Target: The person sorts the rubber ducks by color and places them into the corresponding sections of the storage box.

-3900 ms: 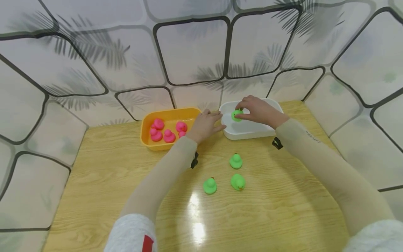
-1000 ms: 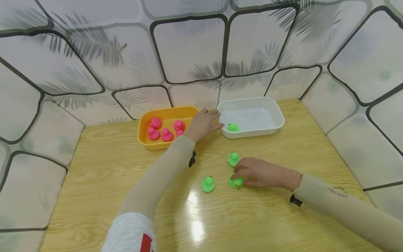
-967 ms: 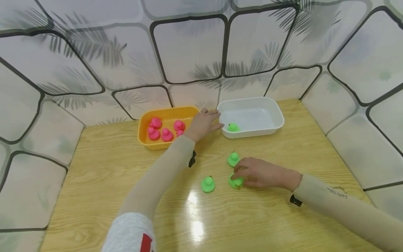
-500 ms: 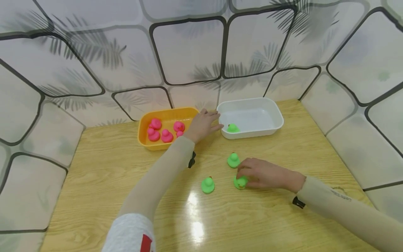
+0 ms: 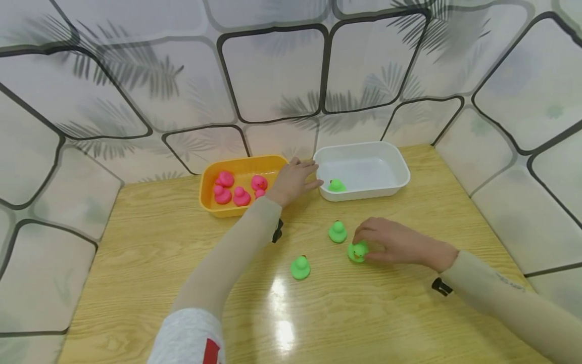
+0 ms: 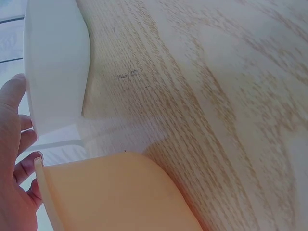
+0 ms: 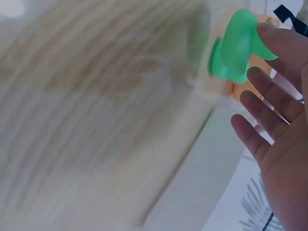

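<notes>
My right hand pinches a green rubber duck between thumb and fingers, low over the table. In the right wrist view that duck shows at the top, with the thumb on it and the other fingers spread. My left hand lies between the orange bin and the white bin, fingers extended. The left wrist view has its fingertips right at both rims. Two more green ducks stand on the table. Another green duck sits inside the white bin.
Several pink rubber ducks lie in the orange bin, partly hidden by the left hand. The wooden table meets patterned wall panels at the back and sides. The left forearm reaches across the table's middle.
My right hand has gone from the white bin, where a green duck now lies, to another duck on the table, and moved that duck rightward and slightly back. The left hand has stayed put.
</notes>
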`<state>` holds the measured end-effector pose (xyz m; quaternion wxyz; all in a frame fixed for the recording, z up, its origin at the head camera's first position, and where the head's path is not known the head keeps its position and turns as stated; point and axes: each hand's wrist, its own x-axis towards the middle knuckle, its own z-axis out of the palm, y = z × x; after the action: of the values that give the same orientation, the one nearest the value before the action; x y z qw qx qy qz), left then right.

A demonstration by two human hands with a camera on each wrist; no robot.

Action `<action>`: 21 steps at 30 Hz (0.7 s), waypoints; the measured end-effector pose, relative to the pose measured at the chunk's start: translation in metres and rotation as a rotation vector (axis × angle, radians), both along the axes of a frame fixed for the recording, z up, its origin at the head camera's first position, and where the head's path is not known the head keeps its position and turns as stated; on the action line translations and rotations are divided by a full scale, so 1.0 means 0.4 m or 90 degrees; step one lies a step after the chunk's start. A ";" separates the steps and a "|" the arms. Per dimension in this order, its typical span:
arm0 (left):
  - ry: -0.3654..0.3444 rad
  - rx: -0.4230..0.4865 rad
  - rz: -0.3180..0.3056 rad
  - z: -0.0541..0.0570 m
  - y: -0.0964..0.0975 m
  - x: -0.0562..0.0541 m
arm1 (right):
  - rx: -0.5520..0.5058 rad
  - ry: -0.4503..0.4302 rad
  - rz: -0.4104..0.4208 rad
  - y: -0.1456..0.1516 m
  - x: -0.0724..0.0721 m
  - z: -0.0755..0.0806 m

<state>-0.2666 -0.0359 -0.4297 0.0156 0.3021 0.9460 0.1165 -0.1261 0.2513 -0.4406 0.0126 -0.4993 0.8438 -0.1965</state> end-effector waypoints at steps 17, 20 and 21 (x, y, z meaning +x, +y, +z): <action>0.011 0.004 -0.005 -0.001 -0.001 0.000 | 0.002 0.042 -0.059 0.041 -0.074 0.051; 0.011 0.005 -0.007 -0.002 -0.001 -0.001 | 0.015 0.035 -0.081 0.046 -0.088 0.065; 0.013 0.006 -0.007 -0.003 -0.001 -0.001 | 0.015 0.038 -0.082 0.048 -0.094 0.069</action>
<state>-0.2668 -0.0364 -0.4307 0.0054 0.3086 0.9438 0.1181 -0.1638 0.2703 -0.4128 -0.0193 -0.4492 0.8764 -0.1724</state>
